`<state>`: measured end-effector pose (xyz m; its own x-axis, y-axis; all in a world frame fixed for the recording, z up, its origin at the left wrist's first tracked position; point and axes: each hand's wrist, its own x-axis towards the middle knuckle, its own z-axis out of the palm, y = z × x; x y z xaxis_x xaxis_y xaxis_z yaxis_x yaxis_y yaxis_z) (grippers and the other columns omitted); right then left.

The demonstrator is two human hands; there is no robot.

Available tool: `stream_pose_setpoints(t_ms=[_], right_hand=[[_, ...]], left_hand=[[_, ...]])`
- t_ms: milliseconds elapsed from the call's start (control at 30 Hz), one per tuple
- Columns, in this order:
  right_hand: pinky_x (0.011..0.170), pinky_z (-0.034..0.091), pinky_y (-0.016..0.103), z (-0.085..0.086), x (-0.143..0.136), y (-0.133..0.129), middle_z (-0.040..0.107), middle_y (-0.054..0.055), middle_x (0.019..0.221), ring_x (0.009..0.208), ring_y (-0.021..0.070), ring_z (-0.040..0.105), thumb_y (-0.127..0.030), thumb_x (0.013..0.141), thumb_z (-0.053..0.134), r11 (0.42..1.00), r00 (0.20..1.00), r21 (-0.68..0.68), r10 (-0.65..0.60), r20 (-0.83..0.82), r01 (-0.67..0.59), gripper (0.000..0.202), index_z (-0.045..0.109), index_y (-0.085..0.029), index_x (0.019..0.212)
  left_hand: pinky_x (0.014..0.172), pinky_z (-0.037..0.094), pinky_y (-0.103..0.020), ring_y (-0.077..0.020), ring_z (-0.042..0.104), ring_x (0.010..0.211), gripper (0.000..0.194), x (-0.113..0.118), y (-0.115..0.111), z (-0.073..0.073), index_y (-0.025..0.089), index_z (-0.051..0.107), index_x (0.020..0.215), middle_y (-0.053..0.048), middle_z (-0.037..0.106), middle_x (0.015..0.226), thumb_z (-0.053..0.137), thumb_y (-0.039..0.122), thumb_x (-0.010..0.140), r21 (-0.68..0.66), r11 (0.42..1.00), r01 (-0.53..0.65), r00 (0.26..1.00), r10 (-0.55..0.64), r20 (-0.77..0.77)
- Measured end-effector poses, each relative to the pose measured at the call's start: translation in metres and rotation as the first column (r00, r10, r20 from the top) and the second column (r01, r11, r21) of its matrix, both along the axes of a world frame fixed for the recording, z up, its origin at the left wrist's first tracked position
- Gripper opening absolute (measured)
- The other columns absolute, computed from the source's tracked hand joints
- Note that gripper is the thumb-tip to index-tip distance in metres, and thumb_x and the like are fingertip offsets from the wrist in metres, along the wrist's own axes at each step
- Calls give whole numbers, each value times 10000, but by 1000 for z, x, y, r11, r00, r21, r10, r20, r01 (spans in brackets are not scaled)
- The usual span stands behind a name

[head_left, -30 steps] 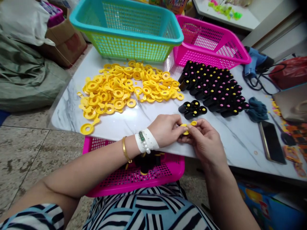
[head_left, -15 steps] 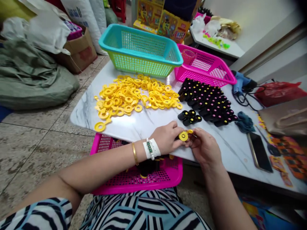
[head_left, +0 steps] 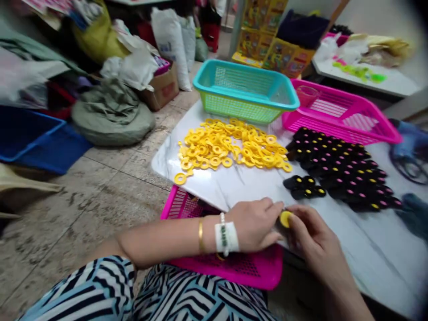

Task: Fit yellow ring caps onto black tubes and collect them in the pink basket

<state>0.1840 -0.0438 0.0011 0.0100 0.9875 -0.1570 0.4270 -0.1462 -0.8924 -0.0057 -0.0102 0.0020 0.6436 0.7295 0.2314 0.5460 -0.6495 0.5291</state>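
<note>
My left hand [head_left: 256,225] and my right hand [head_left: 316,238] meet over the table's front edge, fingers closed round a small piece with a yellow round cap [head_left: 285,219]. Something dark shows just under the cap, but the fingers hide most of it. Beyond my hands lies a heap of yellow plastic rings with tabs [head_left: 217,145]. A small group of black cylinders with yellow dots [head_left: 304,187] lies just past my right hand. Behind it, black cylinders with pink and yellow dots [head_left: 344,171] lie in close rows.
A turquoise and green basket [head_left: 245,104] and a pink basket [head_left: 337,125] stand at the table's back. Another pink basket [head_left: 267,274] is below the front edge, at my lap. A blurred blue tool [head_left: 409,138] and dark cloth [head_left: 414,214] lie right.
The view has swung left, so the table sits further right. The yellow cap, held flat side up before, is now tilted between my fingers, and the small yellow tab beside it is hidden.
</note>
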Motion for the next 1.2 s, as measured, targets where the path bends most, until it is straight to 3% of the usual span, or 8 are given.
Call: stream_pose_setpoints(t_ms=[200,367,567,733,867,967,1067,1200], right_hand=[[513,446,242,3,-29,-40,602,14,731,599,155,565,-373,857,653,988,985,2,156,-74,-157,234,614,-229,1037],[524,415,248,9,-38,-31,576,2,675,569,135,513,-336,893,599,976,969,8,219,-110,-220,148,647,-200,927],[519,438,216,9,-43,-16,593,2,750,584,110,524,-350,875,635,1000,943,-10,23,-332,-28,214,622,-200,1028],[454,454,198,11,-28,-7,660,19,767,482,81,564,-363,928,582,997,843,-76,-23,-538,-22,190,645,-192,982],[497,527,229,12,-3,-4,692,64,946,650,147,673,-368,871,668,994,773,-93,-102,-626,55,257,621,-211,1068],[417,455,177,9,11,-6,669,5,652,465,103,598,-352,859,688,982,755,-184,-154,-637,46,193,603,-187,912],[414,437,163,4,22,-8,624,-24,544,414,79,540,-347,805,744,967,793,-174,-253,-554,188,233,585,-176,814],[430,446,171,-3,35,-4,656,5,699,521,93,553,-400,752,774,936,912,-95,-351,-211,338,325,651,-174,950]], left_hand=[[971,479,-544,-334,516,1151,537,-128,-39,-1,186,481,1327,-162,539,1212,646,369,850,346,785,-514,837,547,4],[981,479,-585,-372,525,1181,646,-169,-35,-24,249,403,1429,-166,505,1301,659,352,845,359,837,-413,872,477,-110],[820,576,-298,-185,647,949,417,-108,-37,-3,243,567,1275,-72,663,1048,485,66,908,241,959,-149,987,131,91],[786,566,-248,-141,649,884,223,-31,12,24,156,634,1095,-73,671,957,509,104,918,149,989,5,948,-52,313],[745,565,-250,-141,644,845,202,6,45,14,137,642,1066,-77,666,936,494,121,929,229,956,183,918,-250,309],[772,568,-280,-159,629,902,263,17,45,3,137,588,1168,-93,655,996,476,129,930,272,896,351,876,-416,243],[857,560,-339,-209,592,1047,448,21,49,-2,132,490,1299,-141,603,1161,596,265,885,185,930,317,880,-361,309],[809,548,-367,-182,586,867,603,31,84,-7,146,504,1284,-110,592,1102,740,344,765,22,1000,8,932,-16,363]])
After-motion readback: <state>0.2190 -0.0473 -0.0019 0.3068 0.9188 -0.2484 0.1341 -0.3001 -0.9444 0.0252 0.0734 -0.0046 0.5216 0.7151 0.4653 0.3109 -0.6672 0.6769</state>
